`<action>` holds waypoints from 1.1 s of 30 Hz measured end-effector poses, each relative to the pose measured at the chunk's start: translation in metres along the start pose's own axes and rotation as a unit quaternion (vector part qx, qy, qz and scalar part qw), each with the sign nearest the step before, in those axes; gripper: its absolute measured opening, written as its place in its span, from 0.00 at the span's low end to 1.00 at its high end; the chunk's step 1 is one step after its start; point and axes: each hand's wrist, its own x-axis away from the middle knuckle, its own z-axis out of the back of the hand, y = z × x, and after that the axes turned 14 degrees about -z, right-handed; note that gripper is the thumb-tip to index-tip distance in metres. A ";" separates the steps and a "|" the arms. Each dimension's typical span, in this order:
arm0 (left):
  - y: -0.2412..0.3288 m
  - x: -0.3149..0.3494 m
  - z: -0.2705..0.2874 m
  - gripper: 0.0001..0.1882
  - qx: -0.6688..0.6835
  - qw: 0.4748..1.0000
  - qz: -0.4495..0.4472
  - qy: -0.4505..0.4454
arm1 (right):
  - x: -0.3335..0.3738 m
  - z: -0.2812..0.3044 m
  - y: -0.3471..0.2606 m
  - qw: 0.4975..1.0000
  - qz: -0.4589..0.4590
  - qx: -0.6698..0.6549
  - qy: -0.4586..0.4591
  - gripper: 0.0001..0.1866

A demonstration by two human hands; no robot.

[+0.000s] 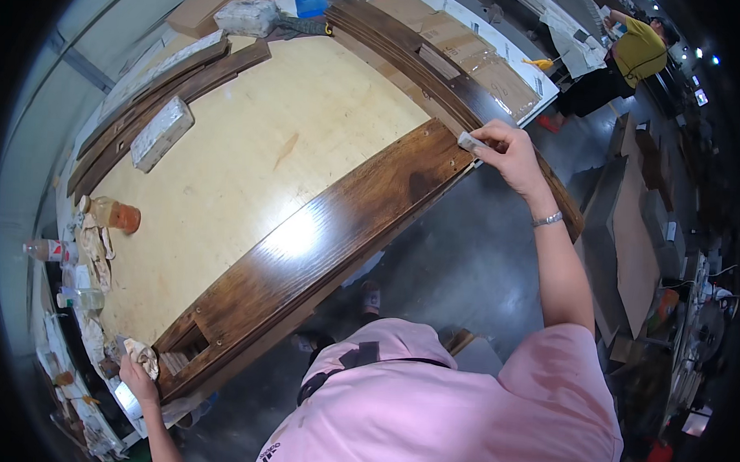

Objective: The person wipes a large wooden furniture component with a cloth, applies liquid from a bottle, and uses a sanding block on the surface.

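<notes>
Right now, the right hand (507, 153) pinches a small grey block (469, 142) between thumb and fingers, at the upper right end of a dark brown board (304, 241). The left hand (139, 379) holds a stained, pale cloth (143, 356) just beside the board's lower left end; how tightly its fingers grip, I cannot tell.

The board lies slantwise along the near side of a pale yellow table (242, 145), running from lower left to upper right. It has a rectangular cut-out near the left hand, a bright glare at its middle and a darker patch toward the right hand.

Across the table to the left are more dark strips of wood (221, 73), with a whitish brick-shaped block (161, 134) beside them. Nearer the left hand is a bottle (112, 214) with orange liquid. Beyond the right hand, well apart, is another person in a yellow top (640, 49).
</notes>
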 end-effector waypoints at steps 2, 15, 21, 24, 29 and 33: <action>-0.003 0.001 0.002 0.11 -0.038 0.999 0.011 -0.019 | -0.003 0.005 -0.007 0.999 0.034 0.029 0.008 0.13; -0.003 -0.003 0.000 0.15 -0.037 0.999 0.021 -0.010 | 0.063 0.006 -0.003 0.984 0.017 0.027 0.177 0.11; -0.011 0.000 -0.003 0.15 -0.021 1.000 0.010 -0.004 | 0.077 -0.085 -0.037 0.965 0.130 0.036 0.224 0.15; -0.019 0.005 -0.002 0.15 -0.068 0.998 -0.002 -0.009 | 0.122 -0.140 -0.070 0.972 0.206 -0.019 0.107 0.16; -0.011 0.001 -0.003 0.14 -0.003 1.000 0.021 -0.010 | 0.081 -0.088 -0.059 0.952 0.161 0.030 0.259 0.13; -0.005 -0.004 -0.006 0.14 -0.045 0.999 -0.006 -0.007 | 0.061 -0.056 -0.024 0.948 0.034 0.074 0.306 0.12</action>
